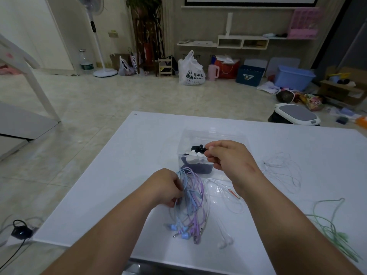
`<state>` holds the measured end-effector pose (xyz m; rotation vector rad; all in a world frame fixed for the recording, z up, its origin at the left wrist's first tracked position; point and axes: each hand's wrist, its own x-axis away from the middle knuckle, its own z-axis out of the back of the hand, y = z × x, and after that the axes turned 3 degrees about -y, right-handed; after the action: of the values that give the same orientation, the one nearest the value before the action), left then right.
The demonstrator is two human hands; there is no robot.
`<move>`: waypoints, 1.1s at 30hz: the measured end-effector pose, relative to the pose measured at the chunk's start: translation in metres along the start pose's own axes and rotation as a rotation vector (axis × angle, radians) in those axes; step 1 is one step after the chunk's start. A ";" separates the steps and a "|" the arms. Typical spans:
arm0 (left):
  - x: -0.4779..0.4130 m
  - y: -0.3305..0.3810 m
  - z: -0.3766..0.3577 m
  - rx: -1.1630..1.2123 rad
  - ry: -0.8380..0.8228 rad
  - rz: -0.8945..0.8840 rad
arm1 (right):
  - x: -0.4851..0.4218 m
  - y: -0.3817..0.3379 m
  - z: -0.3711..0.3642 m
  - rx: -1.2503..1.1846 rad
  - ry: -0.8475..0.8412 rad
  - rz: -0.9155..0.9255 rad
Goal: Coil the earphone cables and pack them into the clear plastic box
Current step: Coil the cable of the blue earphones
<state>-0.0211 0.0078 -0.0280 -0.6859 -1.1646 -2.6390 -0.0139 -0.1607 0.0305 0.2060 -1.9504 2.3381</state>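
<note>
1. While the right hand (230,157) hangs over the clear box (190,133), its fingers (213,153) are curled in a pinch at the black earphones (197,148), which sit in the box mouth. Exact contact point is too small to read.
2. Left hand (166,187) is nearer the body. Its fingers (178,188) are clenched round the blue and purple cables (193,195), holding the top of the bundle.
3. Key relation: the bundle's long axis runs from the near wall of the box back toward the person. Loops are at the box end, and plugs and earbuds trail at the near end. The box lies just beyond the left hand's grip and slightly right, so the left hand is the nearer one to feed it in.
4. Bundle state: long loose loops, only roughly gathered, tails splayed on the surface (119,175). My read is it needs tighter coiling before it fits.
5. Box contents: black and white earbuds on top, and a dark blue coil (196,168) low at the near wall, seemingly inside.
6. Still loose on the surface:
   - white earphones (224,197), just right of the bundle, with an orange tie (234,193) beside them
   - thin pale cable (286,167), right of the box
   - green earphones (325,221), well apart at the right edge
7. Progress looks partial: some sets are in the box and several are still uncoiled.
</note>
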 end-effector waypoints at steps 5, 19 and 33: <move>-0.005 -0.003 -0.008 -0.145 0.112 -0.059 | 0.000 0.001 -0.001 0.003 0.000 0.005; 0.002 0.001 0.020 -0.189 0.088 -0.098 | -0.002 0.003 0.000 0.004 -0.005 0.007; 0.003 0.034 -0.004 0.075 0.224 -0.359 | 0.002 0.019 0.028 0.522 0.038 0.129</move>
<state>-0.0131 -0.0183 -0.0068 -0.1710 -1.4210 -2.8411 -0.0172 -0.1919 0.0169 0.0689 -1.3332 2.8681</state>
